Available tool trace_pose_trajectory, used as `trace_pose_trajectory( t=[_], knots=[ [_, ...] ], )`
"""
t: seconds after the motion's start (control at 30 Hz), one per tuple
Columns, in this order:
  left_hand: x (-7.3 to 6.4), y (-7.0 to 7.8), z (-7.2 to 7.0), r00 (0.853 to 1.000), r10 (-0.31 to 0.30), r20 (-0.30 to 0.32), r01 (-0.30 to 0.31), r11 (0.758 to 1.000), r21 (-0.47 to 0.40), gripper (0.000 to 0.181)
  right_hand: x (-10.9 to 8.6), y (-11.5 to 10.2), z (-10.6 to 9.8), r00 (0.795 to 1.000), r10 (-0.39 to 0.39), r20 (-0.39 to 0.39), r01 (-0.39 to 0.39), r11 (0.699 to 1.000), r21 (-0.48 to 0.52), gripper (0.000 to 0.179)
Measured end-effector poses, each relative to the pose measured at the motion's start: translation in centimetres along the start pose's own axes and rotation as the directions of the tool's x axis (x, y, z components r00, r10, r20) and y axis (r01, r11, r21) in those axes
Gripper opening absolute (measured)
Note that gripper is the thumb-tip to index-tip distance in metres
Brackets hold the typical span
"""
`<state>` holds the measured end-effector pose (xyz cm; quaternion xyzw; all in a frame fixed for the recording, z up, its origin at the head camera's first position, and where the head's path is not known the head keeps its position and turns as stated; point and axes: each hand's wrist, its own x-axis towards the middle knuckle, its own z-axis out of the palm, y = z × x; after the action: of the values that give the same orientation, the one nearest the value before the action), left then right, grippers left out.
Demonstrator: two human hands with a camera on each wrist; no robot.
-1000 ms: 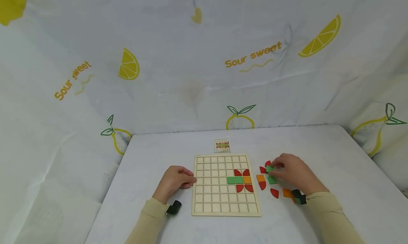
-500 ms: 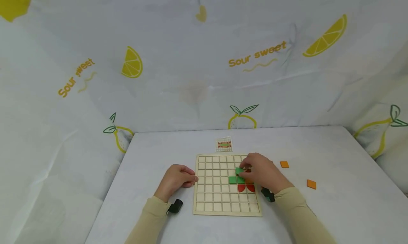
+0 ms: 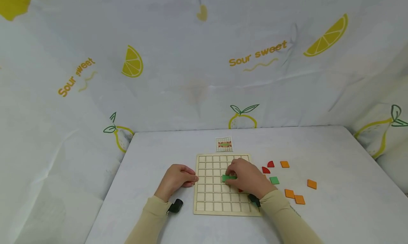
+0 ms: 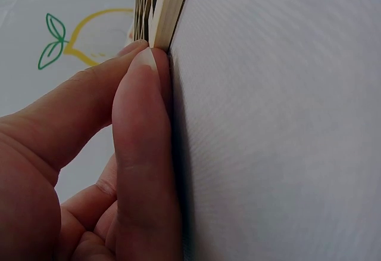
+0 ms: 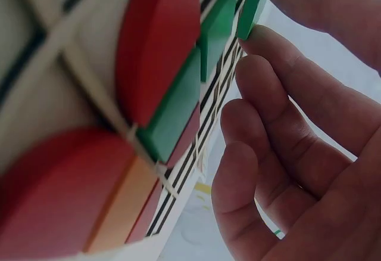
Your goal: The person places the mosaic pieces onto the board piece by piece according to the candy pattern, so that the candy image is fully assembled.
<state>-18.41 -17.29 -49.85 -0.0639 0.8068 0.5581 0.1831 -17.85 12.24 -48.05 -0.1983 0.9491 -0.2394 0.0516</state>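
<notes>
A pale wooden grid board [image 3: 207,198] lies flat on the white table. My left hand [image 3: 176,181] is at its left edge; in the left wrist view thumb and fingertip pinch the board's edge [image 4: 171,12]. My right hand [image 3: 250,178] is over the board and pinches a green square tile [image 3: 224,178] at the left end of the green row. In the right wrist view this green tile [image 5: 250,11] sits between thumb and index fingertip, in line with other green tiles [image 5: 172,106]. Red quarter-circle tiles [image 5: 158,52] flank the row. My hand hides much of the pattern in the head view.
Right of the board lie loose red quarter-circles [image 3: 266,170], a green square [image 3: 274,180] and several orange squares [image 3: 312,184]. Behind the board lies a small pattern card [image 3: 224,144]. A white cloth with lemon prints [image 3: 191,77] hangs behind the table.
My right hand has carried a green tile from the loose pieces leftward onto the board, to the row's left end. My left hand has stayed at the board's edge.
</notes>
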Motion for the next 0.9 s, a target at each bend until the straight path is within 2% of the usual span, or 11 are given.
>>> trace_pose_trajectory(
  t=[0.7,0.9],
  knots=[
    [0.1,0.2,0.0,1.000,-0.003,0.013,0.004,0.999,-0.032,0.026,-0.1,-0.7,0.3,0.998,-0.056,-0.016,0.055,0.998,-0.041,0.015],
    [0.2,0.1,0.0,1.000,-0.010,0.006,0.010,1.000,-0.026,0.026,-0.6,-0.2,-0.7,1.000,-0.023,-0.017,0.023,0.999,-0.028,0.016]
  ],
)
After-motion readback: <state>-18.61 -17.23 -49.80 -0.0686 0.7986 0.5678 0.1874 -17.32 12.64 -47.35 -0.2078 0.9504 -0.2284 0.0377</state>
